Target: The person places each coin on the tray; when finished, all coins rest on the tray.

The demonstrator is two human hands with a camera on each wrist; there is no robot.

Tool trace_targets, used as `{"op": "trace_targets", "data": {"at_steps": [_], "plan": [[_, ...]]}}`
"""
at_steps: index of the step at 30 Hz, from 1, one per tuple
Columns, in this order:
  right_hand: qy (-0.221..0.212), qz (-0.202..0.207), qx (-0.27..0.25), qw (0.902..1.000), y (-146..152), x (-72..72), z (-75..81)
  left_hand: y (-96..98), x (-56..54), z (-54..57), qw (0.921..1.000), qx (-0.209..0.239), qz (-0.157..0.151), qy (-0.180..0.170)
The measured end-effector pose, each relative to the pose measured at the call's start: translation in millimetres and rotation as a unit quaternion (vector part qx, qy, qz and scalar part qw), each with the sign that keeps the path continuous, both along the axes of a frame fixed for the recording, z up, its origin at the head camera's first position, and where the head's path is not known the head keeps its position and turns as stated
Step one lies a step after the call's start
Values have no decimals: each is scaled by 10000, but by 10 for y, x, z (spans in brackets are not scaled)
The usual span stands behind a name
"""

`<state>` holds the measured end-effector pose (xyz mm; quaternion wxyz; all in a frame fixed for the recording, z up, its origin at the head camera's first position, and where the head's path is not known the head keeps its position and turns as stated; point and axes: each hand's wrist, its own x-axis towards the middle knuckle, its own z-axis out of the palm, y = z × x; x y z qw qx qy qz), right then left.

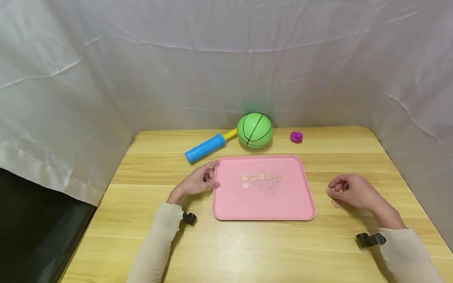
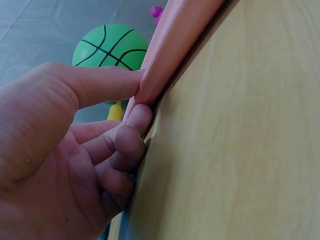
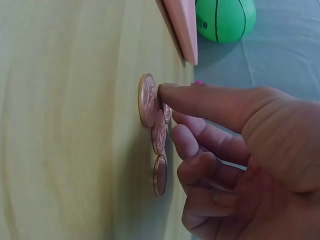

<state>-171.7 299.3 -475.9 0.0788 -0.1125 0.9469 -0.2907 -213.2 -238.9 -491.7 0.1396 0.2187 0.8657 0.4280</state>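
On the left, my left hand (image 1: 196, 181) grips the left rim of the pink tray (image 1: 262, 210), thumb on the edge and fingertips against its side. Copper-coloured coins (image 1: 261, 177) lie on the tray in a row, with a single coin (image 1: 245, 185) below the row's left end. My right hand (image 1: 355, 192) is over the table right of the tray, fingers curled and thumb tip on a coin (image 3: 167, 112). Close beside it in the right wrist view are a larger-looking coin (image 3: 147, 100) and two more coins in a line.
Behind the tray sits a green ball (image 1: 255, 130) with black lines. A blue pump (image 1: 205, 148) with a yellow end lies left of the ball. To the right is a small purple duck (image 1: 296, 137). Pale cloth (image 1: 219, 78) hangs around the wooden table (image 1: 226, 251).
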Motion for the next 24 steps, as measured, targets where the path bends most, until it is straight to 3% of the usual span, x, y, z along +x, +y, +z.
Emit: {"op": "trace_targets", "data": {"at_steps": [14,24], "plan": [[-315,-136,458,9984,12,-73,101,4,1,-3,10000,8,-52,19],[-489,-68,439,9978,-17,-66,7,3,3,-7,10000,59,-26,-17]]}}
